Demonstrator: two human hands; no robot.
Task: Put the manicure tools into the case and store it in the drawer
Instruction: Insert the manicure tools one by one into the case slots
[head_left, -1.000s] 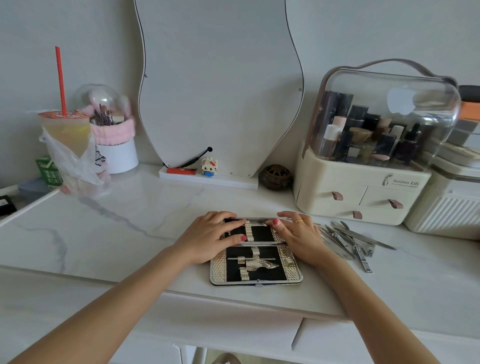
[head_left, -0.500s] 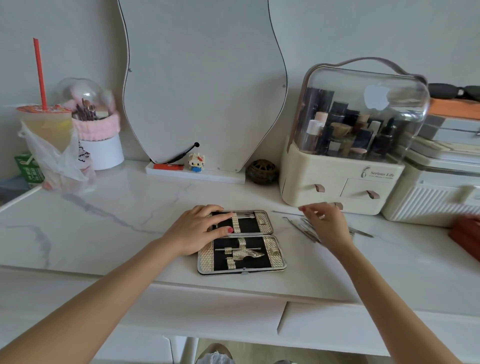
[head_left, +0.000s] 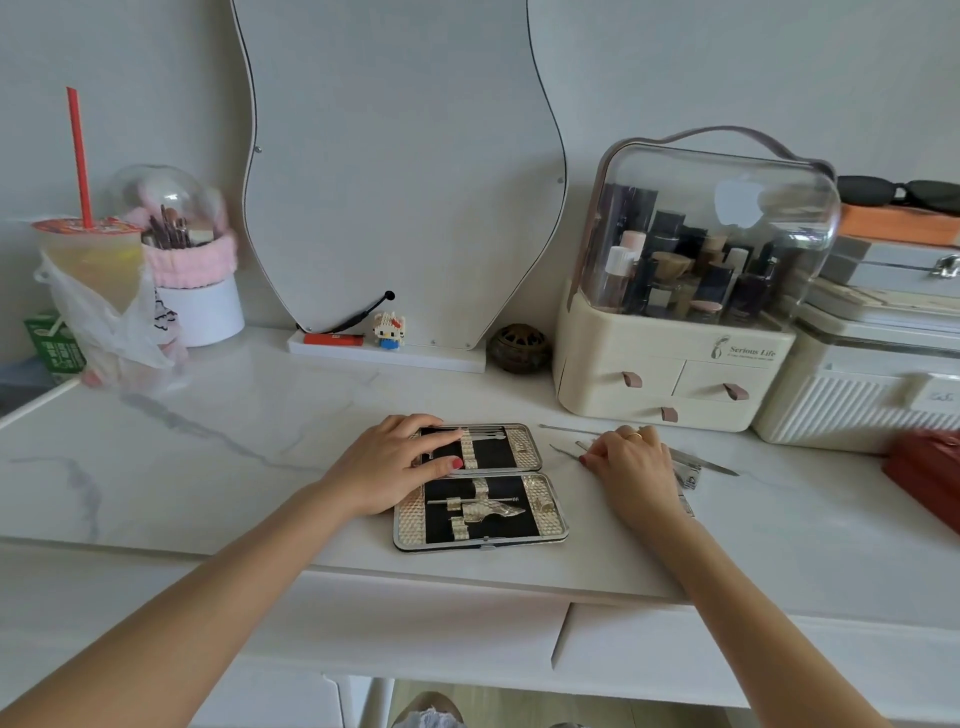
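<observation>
At the far left of the marble desk (head_left: 208, 426), well to the left of the case, a sealed drink cup (head_left: 93, 260) with a red straw stands in a thin plastic bag, and just behind it a white brush holder (head_left: 200, 306) with a pink fluffy band sits under a clear dome. Nearer the case, straight behind it against the wall, stands a wavy-edged mirror (head_left: 405, 171) on a white base that carries a red lighter (head_left: 333, 340) and a small block cat figure (head_left: 389, 330).

The manicure case (head_left: 480, 488) lies open and flat near the desk's front edge, its two black-lined halves facing up, with a few metal tools tucked under the straps of both halves. The left hand (head_left: 395, 467) rests on the case's left side, fingers nearly straight and laid across the far half, so the grip is spread and pressing rather than closed round anything.

Just right of the case the right hand (head_left: 631, 462) lies palm down over the loose manicure tools (head_left: 691, 467), a ring on one finger. Its fingers curl down onto the tools, but whether the grip pinches one cannot be told. Thin metal ends stick out from under it on both sides.

Behind the tools, right of the case, sits a cream cosmetics organiser (head_left: 675, 374) with a clear domed lid and three small drawers. A red pouch (head_left: 930, 473) lies at the right edge.
</observation>
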